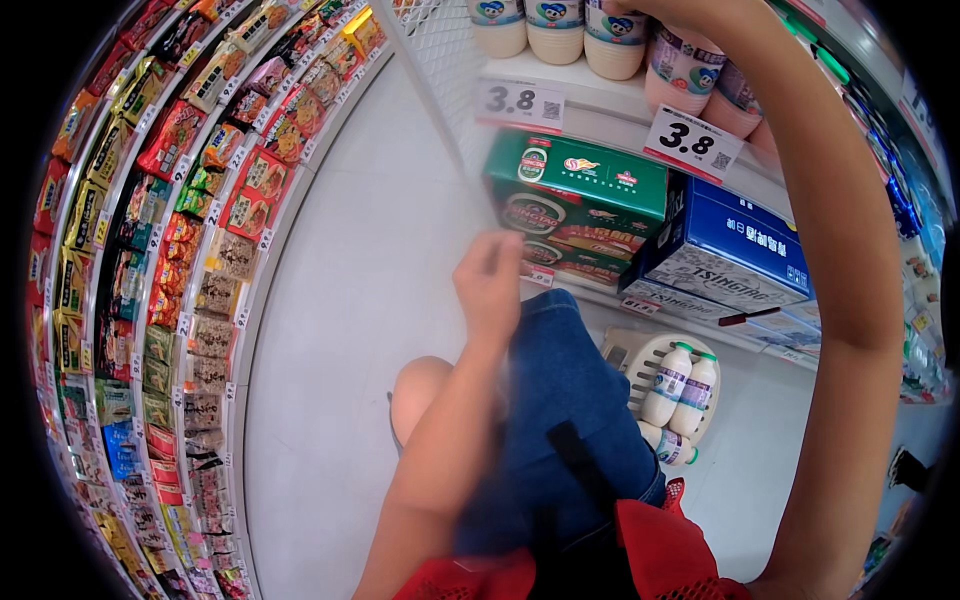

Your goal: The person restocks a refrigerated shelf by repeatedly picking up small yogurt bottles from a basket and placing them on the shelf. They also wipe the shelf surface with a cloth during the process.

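Note:
My left hand [487, 274] is slightly blurred, with its fingers curled and nothing visible in them. It hovers over my knee in a denim shorts leg [570, 375], in front of the green Tsingtao beer cartons [581, 176]. My right arm reaches up to the shelf [600, 112], where the right hand [634, 4] is mostly cut off by the top edge, beside plastic bottles of a milk drink. White-filled bottles [555, 34] stand left of pink-filled ones [682, 71]. On the floor, a slatted cream basket [634, 341] holds three bottles with green caps [667, 382].
Blue Tsingtao cartons [731, 247] sit right of the green ones on the lowest shelf. Across the aisle floor [330, 337] runs a long shelf of packaged snacks [217, 281]. A white mesh panel [431, 67] closes off the shelf's left end. Dark footwear [909, 470] shows at far right.

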The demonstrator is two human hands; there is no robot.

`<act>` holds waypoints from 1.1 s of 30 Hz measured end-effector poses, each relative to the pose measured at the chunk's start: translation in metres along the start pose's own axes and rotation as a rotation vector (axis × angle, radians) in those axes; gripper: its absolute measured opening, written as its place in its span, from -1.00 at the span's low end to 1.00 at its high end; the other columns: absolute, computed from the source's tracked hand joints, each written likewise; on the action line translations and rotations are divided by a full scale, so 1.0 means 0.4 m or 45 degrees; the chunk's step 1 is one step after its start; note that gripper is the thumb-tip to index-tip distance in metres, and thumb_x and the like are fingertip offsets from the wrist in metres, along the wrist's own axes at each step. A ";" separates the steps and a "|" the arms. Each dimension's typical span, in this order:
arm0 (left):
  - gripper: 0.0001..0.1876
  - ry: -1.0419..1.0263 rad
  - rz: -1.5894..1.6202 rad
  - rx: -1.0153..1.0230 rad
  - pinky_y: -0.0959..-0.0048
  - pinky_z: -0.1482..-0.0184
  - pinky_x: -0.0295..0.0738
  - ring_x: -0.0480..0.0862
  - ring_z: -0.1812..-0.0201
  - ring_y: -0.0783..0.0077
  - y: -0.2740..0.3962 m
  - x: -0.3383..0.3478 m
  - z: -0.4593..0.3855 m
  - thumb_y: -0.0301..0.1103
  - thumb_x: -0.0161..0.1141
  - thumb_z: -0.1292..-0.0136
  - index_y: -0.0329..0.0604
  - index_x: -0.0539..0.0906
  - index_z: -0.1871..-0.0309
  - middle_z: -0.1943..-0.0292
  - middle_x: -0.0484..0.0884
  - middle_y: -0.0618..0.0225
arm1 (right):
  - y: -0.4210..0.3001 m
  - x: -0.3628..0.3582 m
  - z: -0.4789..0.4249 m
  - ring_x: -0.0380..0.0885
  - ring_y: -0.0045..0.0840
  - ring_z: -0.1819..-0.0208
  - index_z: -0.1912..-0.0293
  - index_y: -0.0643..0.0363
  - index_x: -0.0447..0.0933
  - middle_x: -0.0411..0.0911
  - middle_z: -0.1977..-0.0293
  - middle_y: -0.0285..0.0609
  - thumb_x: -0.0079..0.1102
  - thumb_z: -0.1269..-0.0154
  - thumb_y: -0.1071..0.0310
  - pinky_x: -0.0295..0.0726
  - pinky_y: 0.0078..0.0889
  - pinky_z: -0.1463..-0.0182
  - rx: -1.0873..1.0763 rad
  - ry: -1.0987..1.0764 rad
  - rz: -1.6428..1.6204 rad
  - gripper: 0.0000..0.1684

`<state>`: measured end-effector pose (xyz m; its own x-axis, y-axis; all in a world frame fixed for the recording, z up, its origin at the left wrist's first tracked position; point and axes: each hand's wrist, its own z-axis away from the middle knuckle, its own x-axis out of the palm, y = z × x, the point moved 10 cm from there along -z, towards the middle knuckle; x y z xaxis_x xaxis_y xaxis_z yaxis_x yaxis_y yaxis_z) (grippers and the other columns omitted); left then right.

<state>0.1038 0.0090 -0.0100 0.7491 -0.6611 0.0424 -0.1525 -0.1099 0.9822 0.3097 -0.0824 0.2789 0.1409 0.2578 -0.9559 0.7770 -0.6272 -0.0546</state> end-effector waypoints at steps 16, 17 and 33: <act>-0.79 -0.037 -0.023 0.025 0.58 0.31 0.48 0.64 0.39 0.59 0.010 0.011 -0.007 -0.31 0.18 -0.53 -0.26 0.72 0.16 0.35 0.74 0.35 | -0.039 0.048 0.161 0.65 -0.26 0.06 -0.11 0.20 0.56 0.63 0.05 -0.07 0.42 -0.26 0.35 0.63 -0.22 -0.02 -0.456 0.614 0.524 -0.56; -0.79 -0.046 0.004 0.026 0.57 0.31 0.48 0.64 0.39 0.59 0.012 0.018 -0.009 -0.31 0.18 -0.53 -0.26 0.72 0.16 0.35 0.74 0.34 | -0.038 0.071 0.222 0.64 -0.31 -0.02 -0.20 0.17 0.53 0.61 -0.02 -0.15 0.44 -0.29 0.36 0.62 -0.24 -0.07 -0.540 0.620 0.545 -0.49; -0.80 -0.092 0.022 -0.019 0.56 0.31 0.51 0.67 0.39 0.55 -0.011 0.021 -0.002 -0.32 0.23 -0.51 -0.28 0.72 0.15 0.34 0.75 0.31 | 0.367 0.915 0.963 0.64 -0.03 -0.13 -0.17 0.10 0.66 0.69 -0.01 0.12 0.37 -0.26 -0.22 0.60 -0.06 -0.18 0.556 -1.055 -0.187 -0.31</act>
<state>0.1113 0.0045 -0.0138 0.6980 -0.7146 0.0469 -0.1553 -0.0871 0.9840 0.2388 -0.3633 -0.1901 -0.5511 -0.1427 -0.8222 0.4302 -0.8928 -0.1334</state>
